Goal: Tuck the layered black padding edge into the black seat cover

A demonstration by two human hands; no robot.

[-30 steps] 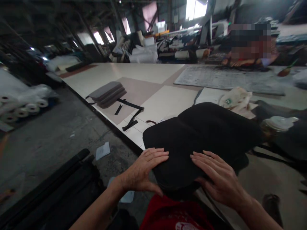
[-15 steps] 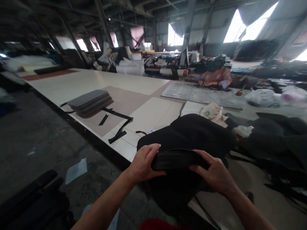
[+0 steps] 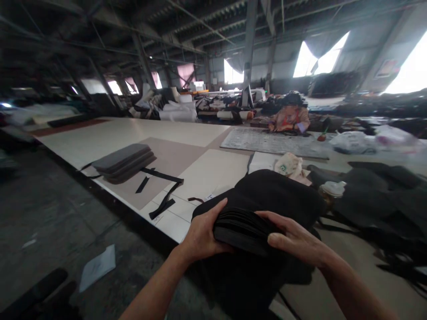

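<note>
Between my two hands is a stack of black fabric pieces (image 3: 245, 233), its layered edges turned up toward me. My left hand (image 3: 203, 235) wraps around the stack's left end, with fingers on top and the thumb below. At the other end, my right hand (image 3: 293, 238) grips the layers, thumb against the near side. A larger black fabric pile (image 3: 276, 191) lies on the table just behind the stack. Dark cloth hangs beneath my hands over the table's edge, and where it joins the stack is too dark to tell.
The long table (image 3: 213, 171) bears a pile of grey pads (image 3: 122, 160) and black straps (image 3: 163, 175). A lidded jar (image 3: 332, 191) and a cloth bag (image 3: 290, 165) stand to the right. Across the table a person (image 3: 290, 118) works at a grey board (image 3: 253, 141). Paper (image 3: 98, 266) lies on the floor.
The stack's edge has fanned into separate visible layers and tilted down to the right. My right thumb has shifted along its near side. The whole view has tipped upward slightly.
</note>
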